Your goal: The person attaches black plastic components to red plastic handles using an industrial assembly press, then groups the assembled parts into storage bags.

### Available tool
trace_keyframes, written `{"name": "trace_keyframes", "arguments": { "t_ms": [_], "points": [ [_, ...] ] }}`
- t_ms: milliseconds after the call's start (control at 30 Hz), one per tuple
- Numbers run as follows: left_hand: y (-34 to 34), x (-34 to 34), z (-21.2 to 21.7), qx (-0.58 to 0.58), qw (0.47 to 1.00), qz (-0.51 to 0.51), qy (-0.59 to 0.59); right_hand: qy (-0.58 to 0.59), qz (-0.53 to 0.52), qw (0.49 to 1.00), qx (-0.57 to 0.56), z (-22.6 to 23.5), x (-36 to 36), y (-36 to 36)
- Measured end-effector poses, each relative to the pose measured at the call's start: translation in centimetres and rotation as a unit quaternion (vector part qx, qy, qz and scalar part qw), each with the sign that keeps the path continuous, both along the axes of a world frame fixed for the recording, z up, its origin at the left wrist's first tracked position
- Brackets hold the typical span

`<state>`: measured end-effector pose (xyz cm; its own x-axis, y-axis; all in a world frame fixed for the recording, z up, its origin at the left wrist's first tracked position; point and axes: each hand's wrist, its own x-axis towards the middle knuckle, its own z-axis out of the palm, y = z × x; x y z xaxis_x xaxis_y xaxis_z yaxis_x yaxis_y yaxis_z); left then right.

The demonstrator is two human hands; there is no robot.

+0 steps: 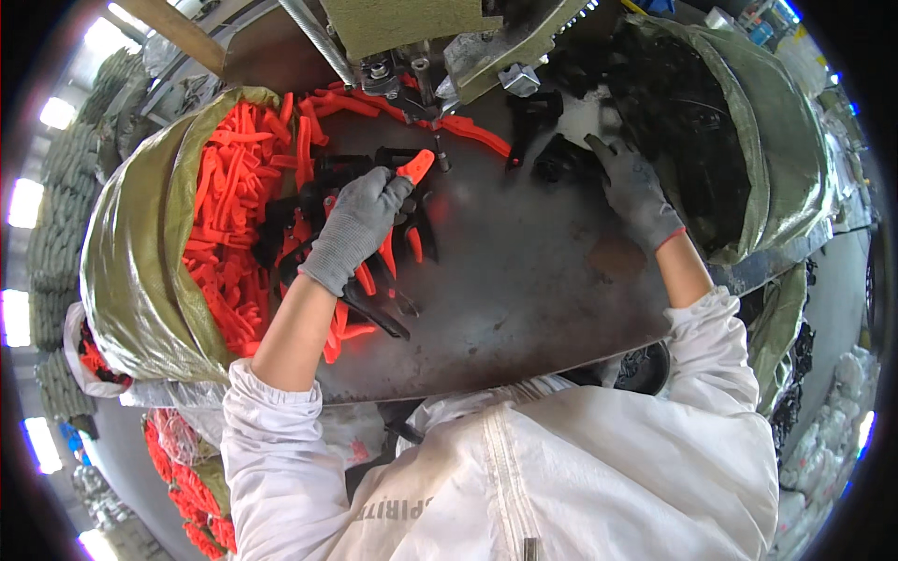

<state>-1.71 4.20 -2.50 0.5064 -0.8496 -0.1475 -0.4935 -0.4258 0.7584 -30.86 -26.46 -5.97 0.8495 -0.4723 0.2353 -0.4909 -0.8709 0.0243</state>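
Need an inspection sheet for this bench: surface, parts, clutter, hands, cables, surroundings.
Surface: dark table, scuffed, with a brownish patch near the right forearm.
Job's things: left hand holds a red piece; olive sack on the left holds more red pieces; sack on the right holds black parts, details blurred.
Clutter: loose red and black pieces mixed on the table around the left wrist.
Grippers: gloved left hand closed on the red piece; gloved right hand beside the black parts, contact unclear.
Cables: nothing seen.
Surroundings: machine over the table's far side; stacked sacks at far left.
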Motion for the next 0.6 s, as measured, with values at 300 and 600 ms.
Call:
{"name": "trace_keyframes", "arguments": {
  "t_ms": [300,600],
  "points": [
    [-2.6,-0.5,1.8,-0.058,0.943,0.104,0.310,-0.294,0.013,0.742,0.602,3.5,6.9,7.8],
    [-3.8,0.4,3.0,-0.025,0.946,0.054,0.319,-0.268,0.014,0.632,0.727,3.9,11.5,9.7]
  ]
}}
